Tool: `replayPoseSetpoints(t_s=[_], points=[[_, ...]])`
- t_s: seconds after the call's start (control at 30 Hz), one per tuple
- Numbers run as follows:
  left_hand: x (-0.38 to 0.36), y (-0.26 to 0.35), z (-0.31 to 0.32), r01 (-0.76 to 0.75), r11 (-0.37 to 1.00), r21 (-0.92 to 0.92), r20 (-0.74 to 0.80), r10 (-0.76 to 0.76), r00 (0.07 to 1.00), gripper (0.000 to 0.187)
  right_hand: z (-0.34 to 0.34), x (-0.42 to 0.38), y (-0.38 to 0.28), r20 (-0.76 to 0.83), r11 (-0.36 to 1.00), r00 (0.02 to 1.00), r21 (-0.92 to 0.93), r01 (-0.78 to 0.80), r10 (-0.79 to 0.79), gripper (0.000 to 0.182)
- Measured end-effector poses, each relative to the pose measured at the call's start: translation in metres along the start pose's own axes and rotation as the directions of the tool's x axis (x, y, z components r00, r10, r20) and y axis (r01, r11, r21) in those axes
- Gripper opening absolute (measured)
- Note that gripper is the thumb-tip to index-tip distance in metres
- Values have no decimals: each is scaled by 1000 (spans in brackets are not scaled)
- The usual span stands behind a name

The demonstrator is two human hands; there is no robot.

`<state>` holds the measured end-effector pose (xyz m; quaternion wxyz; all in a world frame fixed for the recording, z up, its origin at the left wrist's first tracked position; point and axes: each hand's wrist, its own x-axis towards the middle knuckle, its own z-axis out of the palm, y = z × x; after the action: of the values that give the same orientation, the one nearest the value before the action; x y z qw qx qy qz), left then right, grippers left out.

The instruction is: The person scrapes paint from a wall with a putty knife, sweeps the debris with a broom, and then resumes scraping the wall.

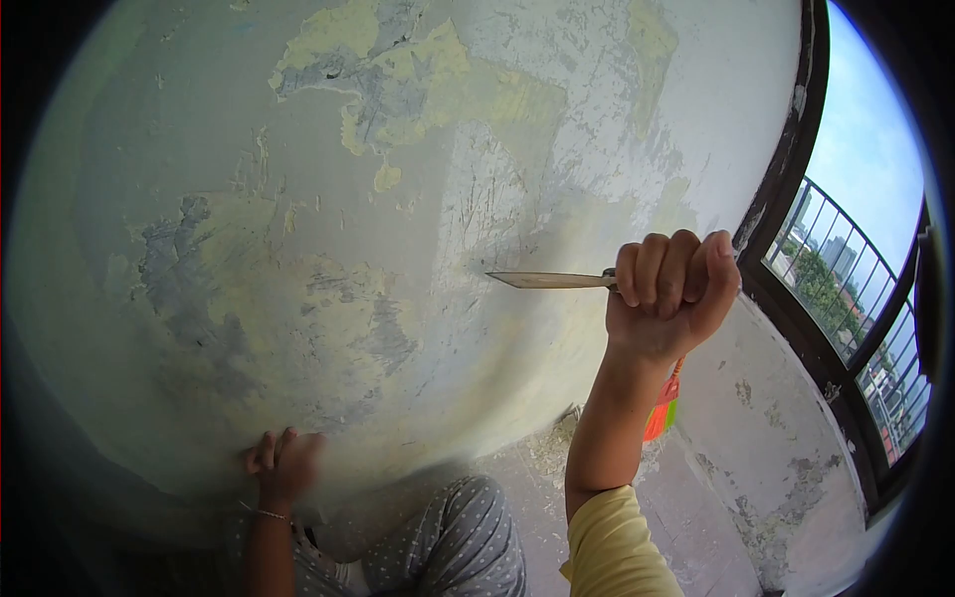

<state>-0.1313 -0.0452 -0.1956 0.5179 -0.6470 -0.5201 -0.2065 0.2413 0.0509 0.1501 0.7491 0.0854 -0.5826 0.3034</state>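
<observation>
My right hand (668, 289) is raised in front of the wall, its fingers wrapped round the handle of a scraper (552, 281). The thin metal blade points left, with its tip close to the patchy wall (398, 229). Low on the left, my left hand (286, 466) is at the wall with its fingers slightly bent and apart, a little blurred, holding nothing. Around both hands the wall shows yellowish and grey patches where the paint is flaked and scratched.
A dark window frame (781, 189) stands on the right, with a railing outside. Below it runs a low wall (766, 398) with worn paint. Crumbs of debris (552, 443) lie at the wall's foot. A red and green object (660, 418) shows behind my right forearm. My bent knee (477, 517) is below.
</observation>
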Motion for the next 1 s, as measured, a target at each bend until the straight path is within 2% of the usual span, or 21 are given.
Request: replayPoseSetpoints(t_s=[0.1, 0.13, 0.17, 0.23, 0.33, 0.37, 0.43, 0.53, 0.57, 0.6, 0.63, 0.7, 0.77, 0.83, 0.87, 0.93, 0.97, 1.0], points=[[-3, 2, 3, 40, 999, 5, -13, -40, 999, 45, -11, 9, -28, 34, 969, 989, 206, 133, -143, 43], [-3, 2, 4, 41, 999, 8, -15, -41, 999, 45, -8, 6, -24, -6, 966, 988, 208, 152, -154, 43], [-3, 2, 4, 45, 999, 11, -7, -45, 999, 45, -2, -1, -8, -42, 992, 992, 32, 122, -121, 44], [-6, 3, 2, 37, 999, 2, 4, -37, 999, 46, 9, -7, 21, -111, 994, 992, -84, -64, 54, 46], [-7, 2, 3, 47, 999, 3, -5, -47, 999, 48, 4, -1, 11, -109, 992, 988, -45, -117, 111, 48], [-6, 1, 4, 44, 999, -6, -3, -44, 999, 48, 3, 3, 1, -140, 996, 987, -37, -85, 79, 49], [-6, 3, 3, 50, 999, -12, 4, -50, 999, 48, -10, 11, -19, -146, 997, 986, -21, 75, -77, 49], [-4, 1, 3, 46, 999, -11, -4, -46, 999, 47, -5, 6, -7, -220, 997, 974, 53, 59, -46, 47], [-5, 1, 3, 44, 999, 2, -2, -44, 999, 47, 7, -2, 19, -174, 998, 983, -11, -66, 63, 44], [-5, 2, 3, 40, 999, 12, 1, -40, 999, 47, 16, -13, 42, -130, 954, 947, 104, -282, 294, 42], [-5, 2, 2, 33, 999, 8, 2, -33, 999, 47, 25, -23, 54, -80, 895, 896, 141, -423, 437, 42], [-1, 1, 0, 35, 999, 13, 2, -36, 999, 46, 22, -25, 50, -99, 904, 904, 151, -399, 415, 43], [1, 2, 1, 48, 999, 7, -8, -47, 999, 45, 13, -15, 26, -150, 987, 978, 91, -133, 146, 44], [-2, 2, 0, 53, 999, 6, -5, -53, 999, 44, 4, -8, 1, -88, 987, 993, 128, 95, -84, 43], [-4, 2, 2, 48, 999, 14, -7, -48, 999, 44, 6, -8, 3, -94, 987, 992, 133, 91, -79, 43], [-5, 3, 4, 46, 999, 13, -9, -46, 999, 43, 11, -10, 7, -31, 995, 995, -38, 91, -92, 44], [-5, 2, 5, 48, 999, 16, -19, -48, 999, 43, 17, -15, 25, -78, 998, 997, -64, -9, 4, 45], [-5, 2, 5, 49, 999, 17, -30, -48, 998, 43, 13, -15, 20, -95, 995, 995, -103, 10, -20, 45]])
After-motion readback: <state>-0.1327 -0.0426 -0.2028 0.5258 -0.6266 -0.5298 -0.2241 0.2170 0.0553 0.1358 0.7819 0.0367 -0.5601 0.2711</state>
